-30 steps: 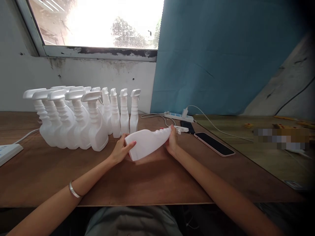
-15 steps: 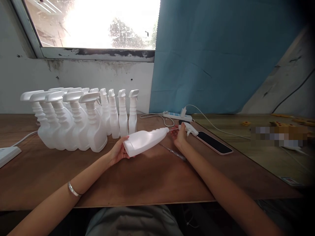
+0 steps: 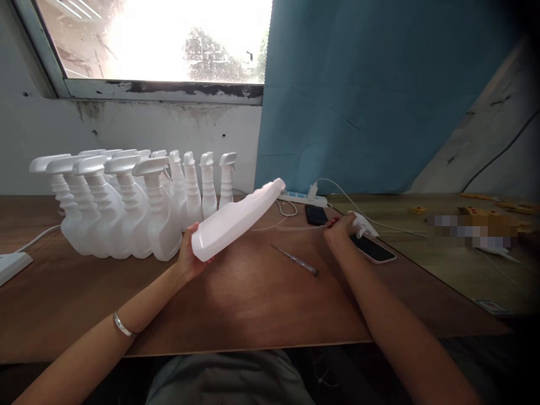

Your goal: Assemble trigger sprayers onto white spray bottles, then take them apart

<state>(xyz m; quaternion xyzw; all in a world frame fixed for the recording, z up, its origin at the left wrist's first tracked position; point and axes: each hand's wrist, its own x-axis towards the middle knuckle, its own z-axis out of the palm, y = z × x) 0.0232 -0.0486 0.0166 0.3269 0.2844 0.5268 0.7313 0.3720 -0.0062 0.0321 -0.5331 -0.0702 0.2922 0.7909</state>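
Observation:
My left hand (image 3: 192, 256) is closed round the base of a white plastic bottle (image 3: 236, 219), which tilts up to the right with its bare neck raised above the table. To the right, my right hand (image 3: 341, 229) grips a white trigger sprayer head (image 3: 363, 224). Its thin, pale dip tube (image 3: 301, 228) points left, outside the bottle. A screwdriver (image 3: 295, 260) with a clear handle lies on the brown table between my hands. Several white spray bottles (image 3: 162, 225) with sprayer heads stand in rows at the left.
Behind my right hand lie a dark phone (image 3: 316, 214) and a power strip (image 3: 304, 198) with a plugged-in charger and cable. A pink-edged phone (image 3: 373, 249) lies beneath the sprayer head. A white box (image 3: 14, 267) sits at the left edge. Yellow items (image 3: 485, 212) rest farther right.
The dip tube has come out of the bottle neck. My right hand has moved right with the sprayer head, while my left has shifted left and tilted the bottle's neck higher.

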